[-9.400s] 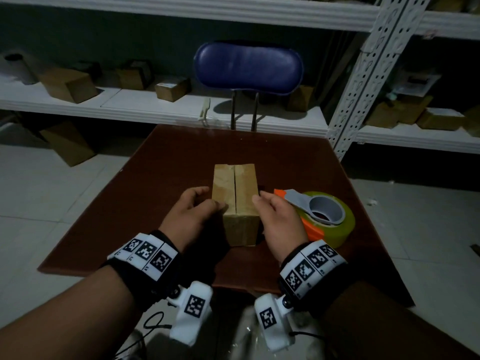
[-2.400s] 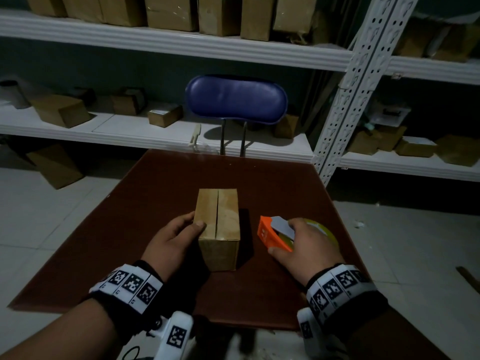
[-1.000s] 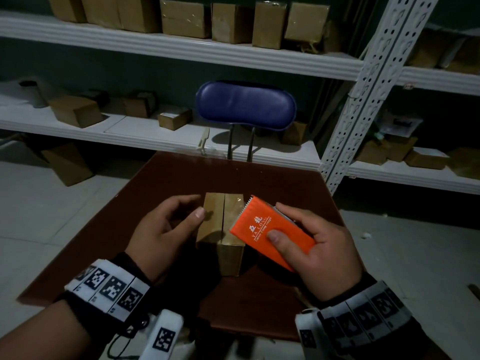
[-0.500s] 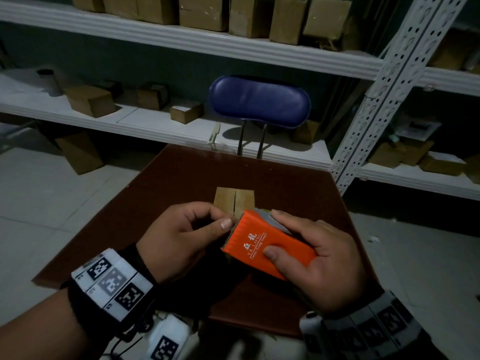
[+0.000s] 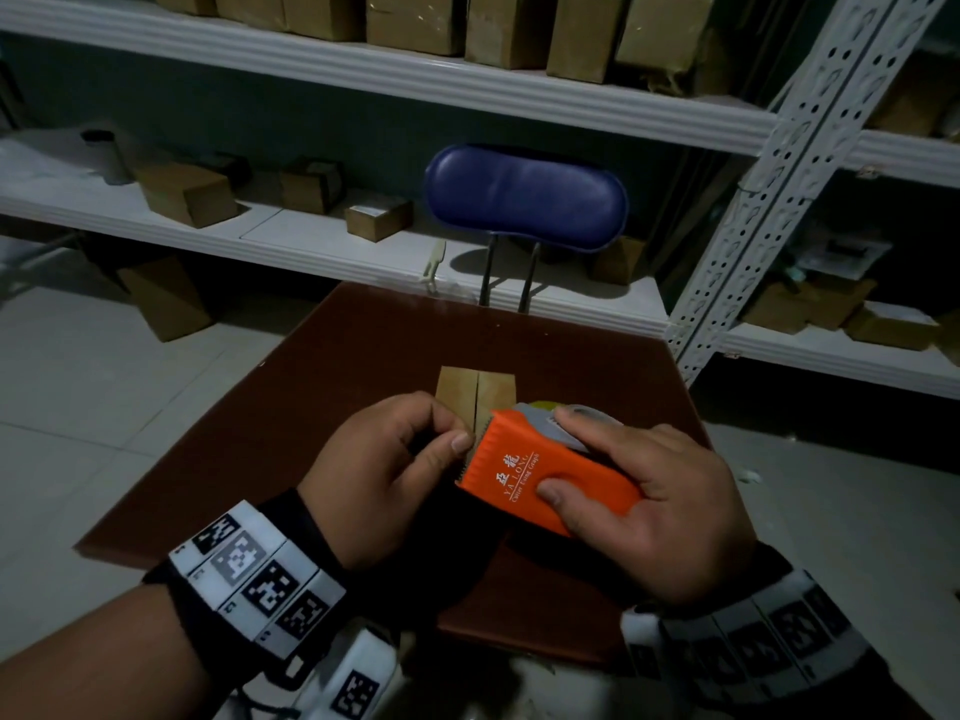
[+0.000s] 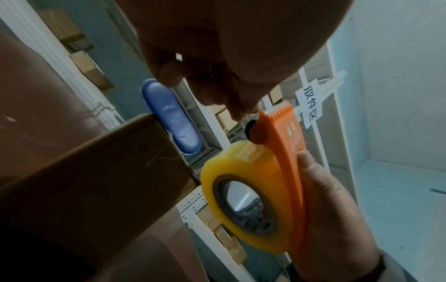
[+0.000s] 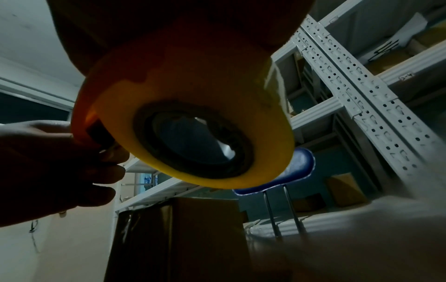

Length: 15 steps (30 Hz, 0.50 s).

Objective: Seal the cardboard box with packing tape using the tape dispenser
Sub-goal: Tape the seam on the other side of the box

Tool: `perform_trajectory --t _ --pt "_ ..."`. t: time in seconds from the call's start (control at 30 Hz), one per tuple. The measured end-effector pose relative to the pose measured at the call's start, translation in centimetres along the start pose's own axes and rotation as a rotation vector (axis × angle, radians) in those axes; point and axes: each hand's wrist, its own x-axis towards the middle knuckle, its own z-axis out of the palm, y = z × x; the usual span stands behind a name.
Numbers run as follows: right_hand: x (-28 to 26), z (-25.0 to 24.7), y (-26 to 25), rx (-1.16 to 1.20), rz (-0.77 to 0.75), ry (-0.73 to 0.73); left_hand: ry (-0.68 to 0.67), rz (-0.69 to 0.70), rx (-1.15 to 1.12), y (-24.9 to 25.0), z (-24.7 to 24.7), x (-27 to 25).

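A small cardboard box (image 5: 475, 389) stands on the brown table (image 5: 337, 387), its two top flaps meeting at a centre seam; my hands hide its near part. My right hand (image 5: 558, 454) grips the orange tape dispenser (image 5: 540, 480) above and in front of the box, thumb on its printed face. The yellow tape roll (image 6: 243, 202) sits under the orange body (image 6: 287, 145). My left hand (image 5: 457, 433) pinches the clear tape end at the toothed cutter edge, thumb against forefinger. The box (image 7: 173, 238) lies below the roll (image 7: 193, 122) in the right wrist view.
A blue chair back (image 5: 524, 197) rises behind the table's far edge. White metal shelves (image 5: 363, 252) with several cardboard boxes run along the wall, with a perforated upright (image 5: 769, 184) at the right. Tiled floor (image 5: 104, 407) surrounds the table.
My right hand lifted the dispenser off the table and brought it over the box. My left hand left the box's side and now pinches at the cutter edge.
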Motion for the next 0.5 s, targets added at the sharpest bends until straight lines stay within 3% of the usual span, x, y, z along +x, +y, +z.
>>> perform_trajectory --t 0.5 --pt "-0.3 -0.8 1.3 -0.05 -0.042 -0.026 0.036 -0.053 -0.052 -0.3 -0.2 -0.4"
